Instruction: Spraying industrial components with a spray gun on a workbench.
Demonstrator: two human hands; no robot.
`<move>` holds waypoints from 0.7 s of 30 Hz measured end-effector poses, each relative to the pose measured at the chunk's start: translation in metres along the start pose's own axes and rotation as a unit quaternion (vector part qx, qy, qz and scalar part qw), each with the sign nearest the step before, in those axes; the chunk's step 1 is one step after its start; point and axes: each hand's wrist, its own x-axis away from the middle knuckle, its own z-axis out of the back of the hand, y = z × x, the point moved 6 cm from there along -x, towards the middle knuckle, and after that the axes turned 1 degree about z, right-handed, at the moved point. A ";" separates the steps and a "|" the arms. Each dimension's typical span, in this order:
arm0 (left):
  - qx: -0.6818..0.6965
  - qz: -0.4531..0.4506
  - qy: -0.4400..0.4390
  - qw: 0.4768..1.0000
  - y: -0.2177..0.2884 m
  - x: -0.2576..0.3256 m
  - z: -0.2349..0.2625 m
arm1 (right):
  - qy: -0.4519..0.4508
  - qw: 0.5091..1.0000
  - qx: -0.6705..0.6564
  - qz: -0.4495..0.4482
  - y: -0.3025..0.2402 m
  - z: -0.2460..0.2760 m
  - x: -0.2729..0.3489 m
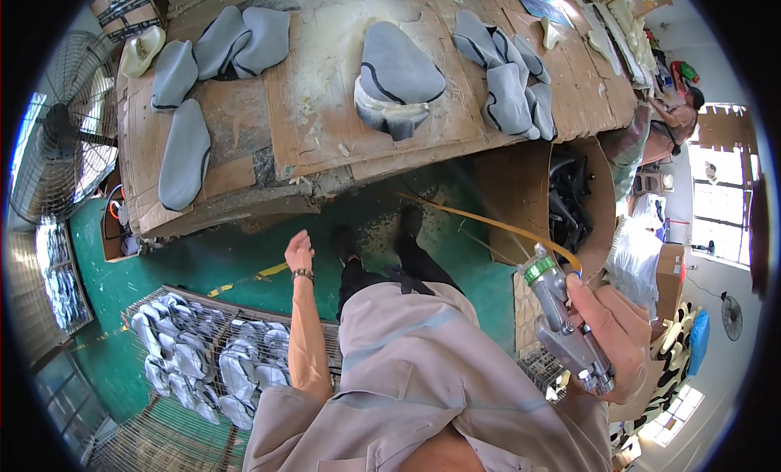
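Note:
My right hand (608, 330) is wrapped round a metal spray gun (561, 313) with a green ring, held up at the right. A yellow hose (496, 220) runs by the gun toward the floor. My left hand (299, 251), with a bracelet at the wrist, hangs left of my legs, fingers curled in and nothing visible in them. On the workbench ahead, a grey saddle-shaped piece (399, 61) with a black edge strip rests on a whitish, residue-coated stand (392, 116). Similar grey pieces lie at the left (185, 155) and in a pile at the right (508, 90).
The cardboard-covered workbench (325, 139) spans the front. Wire racks (215, 309) with many grey pieces stand at my left. A large fan (61, 130) is at far left. Under the bench's right end sits a carton (517, 187) of black parts. Another person (671, 126) is at far right.

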 end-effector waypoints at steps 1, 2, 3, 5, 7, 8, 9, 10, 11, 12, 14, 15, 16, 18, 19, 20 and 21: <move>-0.002 -0.031 -0.013 0.999 0.019 -0.001 -0.013 | 0.005 1.000 -0.006 -0.017 0.010 0.001 0.004; -0.004 -0.061 -0.024 0.998 0.038 0.001 -0.028 | 0.011 0.999 -0.011 -0.029 0.020 0.003 0.009; -0.008 -0.064 -0.021 0.998 0.054 0.002 -0.044 | 0.012 0.999 -0.018 -0.033 0.029 0.004 0.013; 0.076 -0.145 -0.059 0.985 0.101 0.008 -0.083 | 0.050 0.992 -0.074 -0.089 0.056 0.009 0.022; 0.097 -0.205 -0.082 0.970 0.147 0.016 -0.121 | 0.053 0.988 -0.102 -0.099 0.077 0.012 0.029; 0.085 -0.242 -0.086 0.963 0.173 0.019 -0.144 | 0.044 0.982 -0.139 -0.121 0.091 0.012 0.032; 0.062 -0.244 -0.072 0.965 0.195 0.021 -0.166 | 0.052 0.983 -0.134 -0.114 0.101 0.014 0.035; 0.015 -0.338 -0.069 0.939 0.226 0.032 -0.190 | 0.035 0.979 -0.137 -0.149 0.116 0.014 0.038; -0.054 -0.377 -0.037 0.924 0.251 0.040 -0.213 | 0.024 0.971 -0.148 -0.188 0.131 0.012 0.042; -0.062 -0.416 -0.044 0.906 0.274 0.052 -0.237 | 0.019 0.971 -0.147 -0.185 0.141 0.013 0.045; -0.092 -0.439 -0.042 0.893 0.312 0.067 -0.278 | 0.043 0.961 -0.192 -0.196 0.164 0.014 0.051; -0.152 -0.446 -0.024 0.882 0.328 0.071 -0.298 | 0.023 0.959 -0.217 -0.184 0.174 0.012 0.052; -0.203 -0.464 -0.010 0.862 0.339 0.076 -0.316 | 0.028 0.957 -0.220 -0.186 0.190 0.015 0.054; -0.283 -0.481 0.005 0.830 0.352 0.076 -0.341 | -0.049 0.950 -0.306 -0.045 0.201 0.014 0.053; -0.342 -0.505 0.020 0.792 0.355 0.075 -0.350 | -0.042 0.943 -0.328 -0.035 0.212 0.013 0.055; -0.351 -0.506 0.015 0.788 0.355 0.071 -0.355 | -0.036 0.944 -0.327 -0.037 0.220 0.012 0.058; -0.395 -0.518 0.012 0.759 0.353 0.067 -0.362 | -0.020 0.957 -0.284 -0.058 0.231 0.012 0.061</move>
